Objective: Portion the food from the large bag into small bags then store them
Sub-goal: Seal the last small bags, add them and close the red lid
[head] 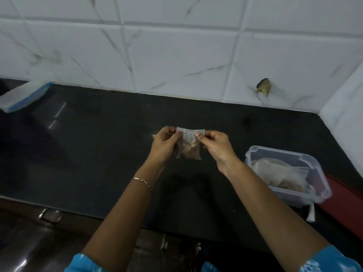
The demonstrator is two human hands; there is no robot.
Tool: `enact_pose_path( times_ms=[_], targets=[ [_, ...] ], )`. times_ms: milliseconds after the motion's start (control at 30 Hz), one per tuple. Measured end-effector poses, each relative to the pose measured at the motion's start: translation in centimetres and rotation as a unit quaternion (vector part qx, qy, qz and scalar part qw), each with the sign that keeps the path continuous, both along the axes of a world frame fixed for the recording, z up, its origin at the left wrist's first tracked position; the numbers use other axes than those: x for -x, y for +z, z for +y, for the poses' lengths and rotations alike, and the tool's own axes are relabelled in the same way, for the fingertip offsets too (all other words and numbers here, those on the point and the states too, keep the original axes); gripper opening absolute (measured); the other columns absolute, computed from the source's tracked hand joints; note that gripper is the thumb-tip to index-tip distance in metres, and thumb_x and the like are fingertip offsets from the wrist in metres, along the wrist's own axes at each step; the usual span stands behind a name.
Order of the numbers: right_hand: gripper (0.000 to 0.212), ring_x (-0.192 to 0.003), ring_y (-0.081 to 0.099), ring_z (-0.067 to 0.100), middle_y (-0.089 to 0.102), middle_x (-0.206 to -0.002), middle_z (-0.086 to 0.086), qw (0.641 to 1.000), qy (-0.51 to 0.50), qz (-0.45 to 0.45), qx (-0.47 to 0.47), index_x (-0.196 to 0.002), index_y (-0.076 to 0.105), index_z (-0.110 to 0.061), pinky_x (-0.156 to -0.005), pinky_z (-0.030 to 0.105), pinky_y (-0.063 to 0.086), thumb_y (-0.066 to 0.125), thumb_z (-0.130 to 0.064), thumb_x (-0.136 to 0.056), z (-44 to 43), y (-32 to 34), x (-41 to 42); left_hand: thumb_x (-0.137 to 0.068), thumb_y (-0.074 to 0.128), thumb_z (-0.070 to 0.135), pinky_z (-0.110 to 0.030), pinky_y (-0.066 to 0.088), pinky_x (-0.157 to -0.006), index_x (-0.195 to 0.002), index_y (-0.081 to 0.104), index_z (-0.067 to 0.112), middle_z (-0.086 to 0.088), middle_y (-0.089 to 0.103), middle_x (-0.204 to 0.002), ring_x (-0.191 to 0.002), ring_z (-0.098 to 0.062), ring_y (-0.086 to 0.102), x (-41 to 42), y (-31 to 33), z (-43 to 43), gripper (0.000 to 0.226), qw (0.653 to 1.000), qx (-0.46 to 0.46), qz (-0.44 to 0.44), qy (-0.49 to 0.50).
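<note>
Head view: left hand [164, 144] and right hand [215, 146] each pinch a top corner of a small clear plastic zip bag [189, 143] of pale food chunks, mid-frame above glossy black countertop [98, 146], rectangular translucent plastic container [320, 191] at right.

I face a white tiled wall [176, 55] with thin grey lines on it. Low on the right it has a small dark hole [264, 87]. Another white wall [345, 114] meets it at the right. Below is a shiny black counter [98, 144]. Under its front edge is a metal handle [50, 215]. The light is dim.
</note>
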State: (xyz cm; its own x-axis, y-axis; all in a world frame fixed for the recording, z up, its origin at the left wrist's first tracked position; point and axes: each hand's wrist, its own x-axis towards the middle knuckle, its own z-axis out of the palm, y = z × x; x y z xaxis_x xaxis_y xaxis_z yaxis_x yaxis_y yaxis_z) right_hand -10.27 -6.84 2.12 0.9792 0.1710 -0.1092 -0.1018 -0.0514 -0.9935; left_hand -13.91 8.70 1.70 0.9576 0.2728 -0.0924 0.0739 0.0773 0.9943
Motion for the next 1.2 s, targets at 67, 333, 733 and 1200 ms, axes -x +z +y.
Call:
enact_pose_path(
  times_ms=[67,333,733,1200],
  targets=[
    [0.008,-0.082,0.07,0.004,0.075,-0.088,0.001,0.999,-0.043,-0.021,-0.004,-0.092,0.074,-0.013,-0.066,0.013,0.051,0.071,-0.018,-0.087,-2.2,0.8,0.1,-0.096,0.057,0.015,-0.023,0.056,-0.07,-0.096,0.06,0.013,-0.001,0.067,-0.087,-0.077,-0.007,0.066,-0.7,1.0,-2.2,0.004,0.999,-0.006,-0.025,-0.035],
    [0.004,-0.07,0.068,0.003,0.071,-0.076,-0.001,0.982,-0.175,-0.076,0.006,-0.081,0.07,-0.014,-0.062,0.015,0.051,0.072,-0.012,-0.085,-11.8,3.1,2.2,-0.096,0.056,0.013,-0.032,0.053,-0.071,-0.088,0.06,0.015,0.001,0.065,-0.079,-0.074,-0.01,0.063,-2.4,2.6,-11.5,0.009,0.986,-0.011,-0.067,-0.153],
    [0.009,-0.081,0.071,0.015,0.075,-0.087,0.008,0.97,-0.24,-0.022,-0.01,-0.09,0.076,-0.009,-0.073,0.027,0.056,0.071,-0.015,-0.086,-20.4,2.3,5.5,-0.096,0.057,0.014,-0.039,0.059,-0.083,-0.107,0.063,0.004,-0.015,0.07,-0.099,-0.094,-0.024,0.07,-2.2,2.4,-20.5,0.016,0.96,-0.07,-0.032,-0.268],
    [0.026,-0.076,0.07,0.018,0.072,-0.072,0.007,0.934,-0.261,-0.001,0.244,-0.069,0.072,-0.006,-0.073,0.035,0.059,0.088,-0.026,-0.067,-21.7,-0.9,4.0,-0.089,0.059,0.021,-0.045,0.057,-0.078,-0.09,0.066,0.008,-0.011,0.07,-0.084,-0.081,-0.024,0.068,-2.8,0.4,-22.5,0.014,0.892,-0.364,-0.029,-0.267]
  ],
)
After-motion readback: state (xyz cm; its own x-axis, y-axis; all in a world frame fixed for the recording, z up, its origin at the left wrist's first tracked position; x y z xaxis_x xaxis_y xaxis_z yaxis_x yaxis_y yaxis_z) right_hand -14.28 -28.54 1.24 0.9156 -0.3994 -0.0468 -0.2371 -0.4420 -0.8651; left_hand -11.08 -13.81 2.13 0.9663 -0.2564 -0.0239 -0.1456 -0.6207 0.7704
